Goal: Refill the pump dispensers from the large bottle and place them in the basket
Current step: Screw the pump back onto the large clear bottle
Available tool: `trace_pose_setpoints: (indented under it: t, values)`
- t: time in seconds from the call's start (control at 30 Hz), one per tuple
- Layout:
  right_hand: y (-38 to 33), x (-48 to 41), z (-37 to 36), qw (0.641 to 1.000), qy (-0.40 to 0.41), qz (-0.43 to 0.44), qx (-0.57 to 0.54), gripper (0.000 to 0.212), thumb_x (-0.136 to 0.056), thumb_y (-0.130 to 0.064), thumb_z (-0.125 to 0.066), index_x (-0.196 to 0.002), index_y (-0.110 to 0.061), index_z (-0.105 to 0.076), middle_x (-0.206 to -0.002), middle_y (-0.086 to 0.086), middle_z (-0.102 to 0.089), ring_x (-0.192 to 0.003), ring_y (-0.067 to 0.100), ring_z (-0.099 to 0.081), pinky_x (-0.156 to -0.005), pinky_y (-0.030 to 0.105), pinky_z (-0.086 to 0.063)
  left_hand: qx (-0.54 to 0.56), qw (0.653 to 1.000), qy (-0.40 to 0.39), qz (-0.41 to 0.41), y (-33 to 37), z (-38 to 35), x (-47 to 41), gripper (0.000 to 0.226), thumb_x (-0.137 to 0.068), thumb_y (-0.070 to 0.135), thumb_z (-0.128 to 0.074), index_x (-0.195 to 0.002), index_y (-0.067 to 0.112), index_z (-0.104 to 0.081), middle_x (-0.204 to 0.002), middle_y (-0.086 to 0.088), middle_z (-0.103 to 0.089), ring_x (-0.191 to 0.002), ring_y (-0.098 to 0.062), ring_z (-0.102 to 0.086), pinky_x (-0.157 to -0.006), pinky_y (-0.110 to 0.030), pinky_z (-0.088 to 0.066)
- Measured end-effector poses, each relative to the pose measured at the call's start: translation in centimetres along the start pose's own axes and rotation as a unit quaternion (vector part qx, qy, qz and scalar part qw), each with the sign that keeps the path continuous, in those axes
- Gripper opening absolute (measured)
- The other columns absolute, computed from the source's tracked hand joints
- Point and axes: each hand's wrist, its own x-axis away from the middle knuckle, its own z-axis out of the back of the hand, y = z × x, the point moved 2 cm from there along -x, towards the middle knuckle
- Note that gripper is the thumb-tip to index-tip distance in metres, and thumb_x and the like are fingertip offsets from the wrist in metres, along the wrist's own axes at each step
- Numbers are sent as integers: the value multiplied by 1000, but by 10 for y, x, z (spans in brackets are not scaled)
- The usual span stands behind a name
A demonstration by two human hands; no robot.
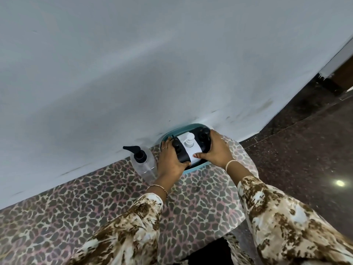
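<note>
Leopard-print table (80, 203): teal basket (193, 170), clear pump bottle (145, 165) beside.

There is only one view, from a wide-angle camera on the person's head, which looks forward and steeply down at the teal basket (193, 127) from close above. The basket sits a little below the middle of the picture, against the pale wall (133, 64) behind it. The leopard-print cloth (86, 197) spreads in front of the basket, toward the camera, and the dark floor (305, 142) lies to its right.

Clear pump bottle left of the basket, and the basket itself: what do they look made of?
Clear pump bottle: seemingly transparent glossy plastic, since the cloth shows through it; black pump probably plastic. Basket: teal, smooth moulded rim, likely plastic with a satin finish.
</note>
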Motion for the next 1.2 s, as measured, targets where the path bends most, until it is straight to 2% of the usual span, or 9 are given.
trace_pose_setpoints:
  t: [0.17, 0.27, 0.5, 0.6, 0.73, 0.8, 0.87, 1.03, 1.2]
  values:
    - [2, -2, 3, 999, 38, 0, -4, 39, -88, -25, -65, -124, -13, -55, -119, 7, -62, -110, 29, -58, -92, 44, -48, 17, 1000, -17, 10, -2, -4, -4, 116, -49, 29, -93, -145, 13, -30, -149, -6, -37, -139, -24, -34, -111, -42, -35]
    - [-3, -1, 2, 997, 68, -16, 44, 28, -91, -23, -61, -116, -10, -59, -109, 9, -67, -100, 33, -61, -81, 37, -48, 14, 999, -26, 19, -4, -9, -5, 120, -52, 26, -92, -149, 14, -21, -153, -6, -31, -140, -25, -32, -113, -42, -33]
    - [-18, 7, 1, 982, 101, -53, 149, 27, -96, -30, -54, -117, -13, -57, -106, 9, -68, -100, 34, -61, -87, 38, -42, 9, 998, -43, 46, -7, -12, -6, 128, -53, 28, -93, -151, 23, -10, -155, -3, -27, -140, -24, -33, -112, -42, -35]
    - [-20, 7, 1, 981, 95, -61, 157, 28, -96, -32, -53, -117, -14, -57, -106, 9, -68, -100, 34, -61, -86, 39, -42, -2, 998, -46, 37, -5, -10, -5, 127, -57, 26, -91, -152, 17, -8, -157, -5, -23, -142, -25, -29, -113, -42, -33]
    - [-19, 8, 0, 985, 93, -56, 133, 25, -95, -29, -55, -112, -10, -58, -107, 11, -67, -100, 35, -60, -84, 41, -44, -27, 999, -34, 22, -3, -7, 1, 115, -59, 24, -90, -149, 11, -19, -154, -10, -26, -142, -28, -29, -113, -43, -33]
    - [-17, 8, -1, 988, 90, -46, 113, 25, -94, -28, -58, -109, -7, -58, -108, 12, -65, -100, 35, -60, -84, 41, -44, -45, 998, -33, 20, -2, -6, 6, 111, -65, 23, -87, -149, 6, -15, -157, -13, -18, -146, -29, -18, -117, -42, -24]
    - [-15, 8, -1, 990, 82, -40, 105, 30, -92, -28, -59, -113, -7, -57, -113, 13, -63, -103, 35, -59, -85, 41, -45, -54, 998, -32, 18, 0, -4, 12, 107, -76, 21, -79, -151, 2, -5, -160, -15, -6, -149, -29, -3, -121, -41, -11]
    - [-14, 25, -3, 992, 83, -38, 91, 51, -93, -28, -58, -139, -11, -45, -139, 10, -50, -127, 29, -46, -100, 41, -42, -51, 998, -39, 7, 3, 0, 32, 93, -91, 22, -63, -150, -2, 4, -160, -17, 7, -149, -28, 7, -120, -35, 2]
    - [-14, 52, -10, 988, 81, -61, 113, 59, -95, -30, -54, -147, -12, -33, -155, 9, -29, -142, 26, -26, -112, 43, -29, -20, 997, -68, -36, 0, 6, 61, 83, -96, 18, -55, -151, -1, 5, -161, -14, 8, -149, -23, 10, -119, -29, 5]
